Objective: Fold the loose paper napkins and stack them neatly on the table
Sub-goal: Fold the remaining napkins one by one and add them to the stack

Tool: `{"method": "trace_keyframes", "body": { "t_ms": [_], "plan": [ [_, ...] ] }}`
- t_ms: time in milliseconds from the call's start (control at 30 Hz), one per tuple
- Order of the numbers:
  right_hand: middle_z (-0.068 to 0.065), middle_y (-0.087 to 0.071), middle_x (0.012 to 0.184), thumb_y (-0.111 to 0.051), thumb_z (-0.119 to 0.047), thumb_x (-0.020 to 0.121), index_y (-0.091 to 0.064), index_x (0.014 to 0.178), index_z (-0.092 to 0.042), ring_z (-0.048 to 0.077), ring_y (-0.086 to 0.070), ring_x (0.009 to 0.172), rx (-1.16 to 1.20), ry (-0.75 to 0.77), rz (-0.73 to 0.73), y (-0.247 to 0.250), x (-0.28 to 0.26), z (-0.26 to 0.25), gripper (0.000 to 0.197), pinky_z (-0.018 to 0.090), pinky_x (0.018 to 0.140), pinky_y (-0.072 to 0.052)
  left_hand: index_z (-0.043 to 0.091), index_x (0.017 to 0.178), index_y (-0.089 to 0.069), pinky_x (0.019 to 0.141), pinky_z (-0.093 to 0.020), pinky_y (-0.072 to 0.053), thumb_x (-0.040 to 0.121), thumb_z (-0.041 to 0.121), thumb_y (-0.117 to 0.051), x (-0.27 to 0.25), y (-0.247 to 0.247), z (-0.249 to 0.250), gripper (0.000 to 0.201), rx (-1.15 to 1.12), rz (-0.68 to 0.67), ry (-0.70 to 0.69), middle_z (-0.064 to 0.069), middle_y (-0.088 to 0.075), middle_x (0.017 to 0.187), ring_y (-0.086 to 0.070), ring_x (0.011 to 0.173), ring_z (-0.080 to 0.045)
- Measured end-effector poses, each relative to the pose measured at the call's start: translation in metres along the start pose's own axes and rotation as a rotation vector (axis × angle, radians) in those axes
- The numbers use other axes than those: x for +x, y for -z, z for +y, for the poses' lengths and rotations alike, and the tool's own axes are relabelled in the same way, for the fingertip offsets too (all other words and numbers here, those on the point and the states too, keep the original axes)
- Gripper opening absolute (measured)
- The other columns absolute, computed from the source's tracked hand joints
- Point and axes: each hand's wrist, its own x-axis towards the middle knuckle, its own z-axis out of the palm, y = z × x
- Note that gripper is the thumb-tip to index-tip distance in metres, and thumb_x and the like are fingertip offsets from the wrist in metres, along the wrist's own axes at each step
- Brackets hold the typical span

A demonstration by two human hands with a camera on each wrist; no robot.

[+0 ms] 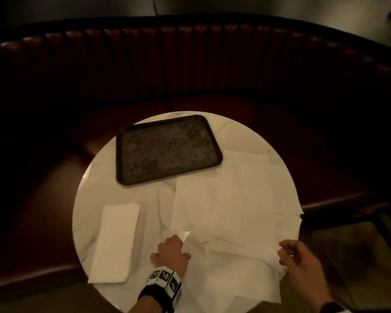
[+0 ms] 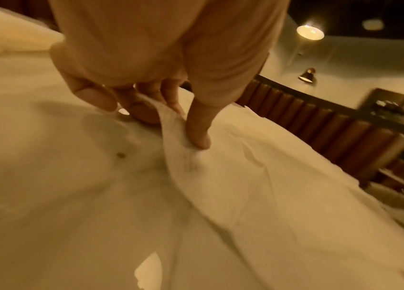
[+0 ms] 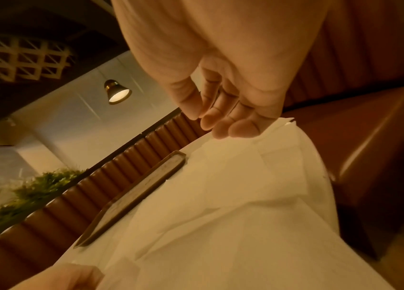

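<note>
Several loose white napkins [image 1: 246, 188] lie overlapping across the middle and right of the round white table [image 1: 95, 177]. One folded napkin [image 1: 116, 240] lies flat at the left. My left hand [image 1: 178, 243] pinches the raised left edge of the nearest loose napkin [image 1: 230, 263]; in the left wrist view the thumb and fingers of that left hand [image 2: 171, 115] grip this napkin [image 2: 245, 176]. My right hand [image 1: 282, 254] hovers at the same napkin's right edge. In the right wrist view that right hand [image 3: 211, 121] has loosely curled fingers with nothing between them, above the napkins [image 3: 245, 215].
A dark rectangular tray [image 1: 167, 150] sits bare on the far half of the table, also seen edge-on as the tray [image 3: 131, 198]. A curved padded bench [image 1: 190, 64] wraps behind the table. Some napkins overhang the table's right and near edges.
</note>
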Motion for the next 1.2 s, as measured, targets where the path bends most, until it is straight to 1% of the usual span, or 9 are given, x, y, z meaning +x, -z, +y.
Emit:
{"method": "trace_keyframes", "body": {
  "t_ms": [100, 233, 400, 500, 600, 800, 900, 1067, 1200],
  "plan": [
    [0.004, -0.064, 0.095, -0.061, -0.010, 0.090, -0.061, 0.089, -0.024, 0.022, -0.062, 0.086, 0.040, -0.050, -0.010, -0.004, -0.012, 0.006, 0.014, 0.036, 0.075, -0.053, 0.029, 0.103, -0.050, 0.099, -0.038, -0.034, 0.086, 0.041, -0.053, 0.003, 0.011, -0.003, 0.021, -0.033, -0.063, -0.030, 0.004, -0.051, 0.118, -0.048, 0.116, -0.019],
    [0.004, -0.066, 0.090, -0.061, -0.009, 0.090, -0.063, 0.087, -0.024, 0.023, -0.064, 0.084, 0.079, -0.021, -0.040, -0.012, -0.023, -0.006, 0.016, 0.038, 0.075, -0.054, 0.017, 0.073, -0.051, 0.072, -0.026, -0.046, 0.072, 0.030, -0.068, -0.005, 0.043, 0.001, 0.021, -0.284, -0.148, -0.198, -0.001, -0.058, 0.084, -0.058, 0.086, -0.022],
    [-0.005, -0.066, 0.093, -0.063, -0.016, 0.089, -0.064, 0.092, -0.027, 0.015, -0.062, 0.083, 0.070, 0.080, -0.213, -0.025, -0.036, -0.039, 0.011, 0.034, 0.079, -0.052, -0.003, 0.091, -0.063, 0.086, -0.048, -0.052, 0.063, 0.017, -0.069, -0.054, 0.102, 0.008, 0.035, -0.797, -0.189, -0.304, -0.020, -0.070, 0.094, -0.068, 0.089, -0.032],
    [-0.016, -0.064, 0.108, -0.066, -0.029, 0.087, -0.058, 0.107, -0.037, -0.002, -0.059, 0.099, 0.075, 0.197, -0.331, -0.037, -0.046, -0.066, 0.023, 0.023, 0.083, -0.050, -0.005, 0.095, -0.062, 0.075, -0.043, -0.051, 0.064, 0.009, -0.067, -0.084, 0.132, 0.012, 0.034, -1.004, -0.205, -0.358, -0.020, -0.070, 0.089, -0.065, 0.081, -0.030],
    [-0.029, -0.052, 0.126, -0.064, -0.042, 0.084, -0.045, 0.122, -0.049, -0.010, -0.047, 0.118, 0.087, 0.307, -0.438, -0.044, -0.056, -0.089, 0.043, 0.026, 0.096, -0.045, 0.001, 0.094, -0.067, 0.064, -0.032, -0.052, 0.060, 0.009, -0.067, -0.108, 0.151, 0.020, 0.035, -1.166, -0.227, -0.392, -0.012, -0.071, 0.085, -0.067, 0.075, -0.025],
    [-0.025, -0.015, 0.153, -0.053, 0.001, 0.066, -0.032, 0.139, -0.047, 0.004, -0.011, 0.146, -0.216, 0.787, -0.414, -0.032, -0.065, -0.118, 0.090, 0.032, 0.118, -0.022, -0.004, 0.108, -0.062, 0.077, -0.042, -0.048, 0.055, 0.015, -0.071, -0.122, 0.169, 0.023, 0.057, -1.337, -0.271, -0.367, -0.024, -0.067, 0.100, -0.064, 0.089, -0.036],
    [-0.014, -0.013, 0.157, -0.066, -0.010, 0.077, -0.038, 0.138, -0.043, 0.018, -0.007, 0.148, -0.335, 0.990, -0.255, -0.033, -0.061, -0.124, 0.075, 0.039, 0.115, -0.021, -0.005, 0.107, -0.063, 0.076, -0.039, -0.049, 0.055, 0.014, -0.070, -0.123, 0.175, 0.026, 0.056, -1.338, -0.292, -0.366, -0.024, -0.067, 0.097, -0.064, 0.085, -0.034],
    [-0.017, -0.051, 0.135, -0.061, -0.027, 0.089, -0.067, 0.098, -0.033, 0.015, -0.032, 0.141, -0.215, 1.067, -0.171, -0.039, -0.055, -0.130, 0.012, 0.036, 0.109, -0.031, -0.001, 0.102, -0.062, 0.074, -0.039, -0.052, 0.072, 0.009, -0.065, -0.122, 0.184, 0.030, 0.031, -1.289, -0.310, -0.316, -0.023, -0.066, 0.095, -0.065, 0.084, -0.032],
    [-0.024, -0.066, 0.099, -0.056, -0.030, 0.089, -0.066, 0.090, -0.032, 0.001, -0.059, 0.106, -0.153, 0.963, -0.204, -0.037, -0.057, -0.129, 0.010, 0.034, 0.092, -0.043, 0.019, 0.092, -0.058, 0.077, -0.030, -0.047, 0.076, 0.047, -0.060, -0.124, 0.193, 0.021, 0.031, -0.984, -0.001, -0.352, 0.007, -0.068, 0.099, -0.064, 0.090, -0.013]
  ]
}}
